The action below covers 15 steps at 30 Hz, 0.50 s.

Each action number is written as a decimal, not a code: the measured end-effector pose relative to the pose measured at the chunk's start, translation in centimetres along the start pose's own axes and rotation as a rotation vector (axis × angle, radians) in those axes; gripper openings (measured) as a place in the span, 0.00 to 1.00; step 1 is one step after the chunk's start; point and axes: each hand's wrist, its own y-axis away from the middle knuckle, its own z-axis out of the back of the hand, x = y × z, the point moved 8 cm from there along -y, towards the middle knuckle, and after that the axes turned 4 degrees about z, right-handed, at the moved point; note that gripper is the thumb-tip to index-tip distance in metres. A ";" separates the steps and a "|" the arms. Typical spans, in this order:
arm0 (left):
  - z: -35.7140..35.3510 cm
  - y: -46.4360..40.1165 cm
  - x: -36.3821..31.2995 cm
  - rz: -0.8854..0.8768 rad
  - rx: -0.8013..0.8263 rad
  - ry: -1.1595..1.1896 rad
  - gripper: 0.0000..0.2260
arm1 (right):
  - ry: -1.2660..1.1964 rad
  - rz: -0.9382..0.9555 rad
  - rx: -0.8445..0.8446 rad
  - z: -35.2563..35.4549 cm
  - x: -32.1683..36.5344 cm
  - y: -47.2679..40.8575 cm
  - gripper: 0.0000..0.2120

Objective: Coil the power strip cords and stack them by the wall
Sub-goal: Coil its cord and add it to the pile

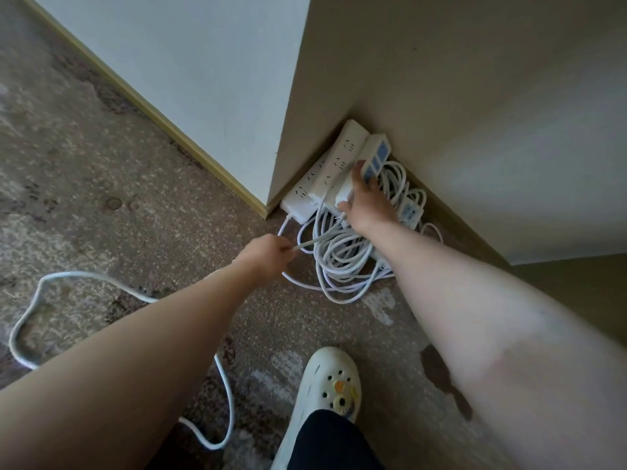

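At six o'clock a white clog [325, 398] stands on worn patterned carpet [101, 171]; a loose cord [30, 337] trails at eight o'clock to the left hand [268, 256], which pinches it. At one o'clock the right hand [364, 201] grips a power strip [369, 164] atop the coiled cords [342, 262] in the wall [458, 113] corner; the trailing cord likely needs coiling next

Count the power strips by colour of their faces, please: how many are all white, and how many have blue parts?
All-white strips: 2
Strips with blue parts: 2
Total: 4
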 end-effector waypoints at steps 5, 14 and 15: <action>0.9 1.0 -1.2 -0.064 -0.036 0.056 0.09 | -0.177 0.206 -0.127 0.9 3.7 5.6 0.23; 3.1 1.8 -3.5 -0.108 -0.093 0.027 0.11 | -0.330 0.326 0.075 -1.1 5.0 8.8 0.11; 3.4 1.9 -3.4 -0.105 -0.102 -0.015 0.10 | -0.342 0.322 0.057 -0.9 5.0 8.6 0.11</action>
